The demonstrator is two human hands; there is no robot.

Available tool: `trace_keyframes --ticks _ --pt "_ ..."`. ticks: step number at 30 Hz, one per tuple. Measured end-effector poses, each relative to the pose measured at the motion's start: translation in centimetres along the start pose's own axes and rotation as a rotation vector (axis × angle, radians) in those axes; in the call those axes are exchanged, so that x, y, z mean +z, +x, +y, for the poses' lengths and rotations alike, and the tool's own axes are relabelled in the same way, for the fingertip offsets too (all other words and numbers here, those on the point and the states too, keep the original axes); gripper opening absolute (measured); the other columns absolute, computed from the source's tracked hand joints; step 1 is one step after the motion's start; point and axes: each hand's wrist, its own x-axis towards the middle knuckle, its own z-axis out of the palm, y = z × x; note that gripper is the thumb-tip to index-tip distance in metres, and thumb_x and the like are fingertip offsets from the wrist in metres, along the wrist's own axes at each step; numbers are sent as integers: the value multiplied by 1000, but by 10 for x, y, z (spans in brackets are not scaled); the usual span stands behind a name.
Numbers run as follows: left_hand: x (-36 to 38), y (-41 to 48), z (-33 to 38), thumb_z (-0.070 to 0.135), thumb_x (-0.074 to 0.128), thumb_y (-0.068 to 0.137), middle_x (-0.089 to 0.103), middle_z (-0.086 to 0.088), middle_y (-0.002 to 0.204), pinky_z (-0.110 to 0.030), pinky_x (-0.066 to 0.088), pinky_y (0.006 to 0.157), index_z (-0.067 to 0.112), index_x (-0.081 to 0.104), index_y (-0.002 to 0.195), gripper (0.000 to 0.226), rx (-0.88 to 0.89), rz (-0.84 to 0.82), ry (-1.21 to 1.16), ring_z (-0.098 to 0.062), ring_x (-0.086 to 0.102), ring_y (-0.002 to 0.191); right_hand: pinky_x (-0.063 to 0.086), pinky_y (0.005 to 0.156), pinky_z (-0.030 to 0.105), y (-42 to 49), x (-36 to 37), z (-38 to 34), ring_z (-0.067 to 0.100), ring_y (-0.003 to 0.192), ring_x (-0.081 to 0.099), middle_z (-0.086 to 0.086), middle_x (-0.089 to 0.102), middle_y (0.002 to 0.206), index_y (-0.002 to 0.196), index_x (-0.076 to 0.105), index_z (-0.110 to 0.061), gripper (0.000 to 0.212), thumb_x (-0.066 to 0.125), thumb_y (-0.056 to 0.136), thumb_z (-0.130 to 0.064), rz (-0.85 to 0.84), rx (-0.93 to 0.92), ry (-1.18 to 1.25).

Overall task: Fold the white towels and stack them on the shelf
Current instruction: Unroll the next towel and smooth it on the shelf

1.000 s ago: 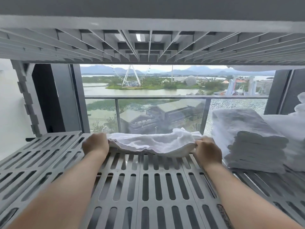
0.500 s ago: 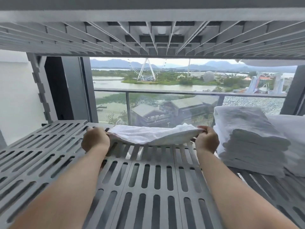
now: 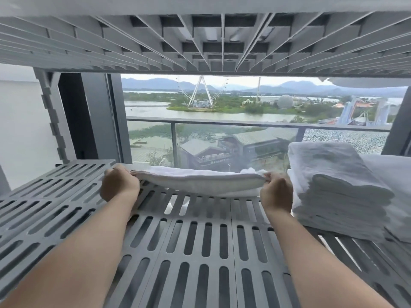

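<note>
A folded white towel lies across the far part of the grey slotted shelf. My left hand grips its left end and my right hand pinches its right end. Both arms reach forward over the shelf. To the right of my right hand stands a stack of several folded white towels, close to that hand.
Another white pile lies behind the stack at the far right. A second slotted shelf hangs low overhead. Behind the shelf is a window with a balcony rail. A notched grey upright stands at the left.
The towel has been smoothed from a rumpled heap into a flatter fold. Both hands still hold its ends, and the view has shifted slightly.
</note>
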Motion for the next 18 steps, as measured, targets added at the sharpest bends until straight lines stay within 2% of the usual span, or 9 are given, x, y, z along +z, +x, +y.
trace_keyframes --ticks 2,3,6,9,12,14,16,18 --pt "4 6 2 15 56 89 61 -15 117 -44 51 81 15 66 105 19 11 -71 60 -38 61 104 53 85 38 -8 1 1 34 104 60 15 65 107 106 71 -8 27 49 90 -5 -315 31 -303" --pt "7 8 5 15 56 88 63 -16 115 -43 52 79 12 67 105 21 27 -106 81 -38 62 103 53 81 36 -11 -1 -3 32 104 61 12 64 109 108 67 -11 26 49 90 -9 -397 41 -403" --pt "14 9 20 17 59 86 67 -14 103 -38 50 71 12 70 97 16 96 -192 82 -36 63 92 51 76 35 -11 -2 -15 28 105 62 7 64 111 115 59 -15 29 48 88 -12 -446 39 -533" --pt "19 14 40 17 59 84 67 -12 89 -36 52 67 11 69 90 13 160 -266 53 -34 61 82 46 76 33 -11 7 -21 30 108 60 9 65 113 117 56 -11 30 47 88 -12 -463 9 -512" --pt "28 18 57 14 57 83 68 -12 89 -34 53 68 11 65 85 8 235 -348 -59 -32 63 84 48 75 34 -13 21 -27 30 96 60 9 63 104 101 57 -12 19 43 89 -10 -529 -99 -329" --pt "36 21 68 10 57 83 68 -13 88 -33 52 69 11 62 82 5 278 -390 -179 -31 63 83 50 74 37 -6 26 -27 31 91 61 9 63 98 95 58 -14 18 42 89 -7 -584 -155 -310" --pt "39 32 77 6 58 85 68 -13 89 -35 55 72 8 64 86 6 262 -367 -343 -32 65 85 46 68 34 6 25 -25 34 88 64 12 67 92 97 62 -13 18 45 91 -8 -480 -177 -293" --pt "34 49 83 6 60 88 68 -14 88 -34 50 70 7 62 88 3 211 -176 -499 -32 63 83 46 65 35 23 19 -22 37 82 66 17 71 87 98 65 -10 16 50 95 -9 -106 -74 -140"
